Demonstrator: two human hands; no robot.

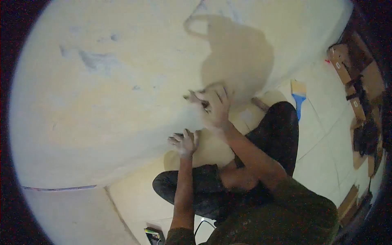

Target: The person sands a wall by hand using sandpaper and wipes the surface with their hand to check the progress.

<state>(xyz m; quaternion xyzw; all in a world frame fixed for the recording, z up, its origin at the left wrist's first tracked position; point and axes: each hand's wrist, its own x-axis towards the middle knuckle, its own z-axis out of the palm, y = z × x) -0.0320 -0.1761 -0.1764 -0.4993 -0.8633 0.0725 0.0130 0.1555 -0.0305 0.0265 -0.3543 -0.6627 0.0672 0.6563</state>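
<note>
A pale wall [122,106] with grey smudges and dusty patches fills the upper left. My right hand [217,107] is raised in front of its lower part, fingers curled and dusted with pale powder. A small whitish shape shows at its fingertips, and I cannot tell what it is. Lower and to the left, my left hand [185,143] has its fingers spread, close to the wall's base, with nothing in it. Powder whitens these fingers too. A shadow falls on the wall above both hands.
A paintbrush [299,98] with a blue handle lies on the tiled floor [322,134] beyond my right knee. Brown cardboard boxes [341,67] line the far right. A small dark box [154,235] and a black cable [203,222] are at the bottom.
</note>
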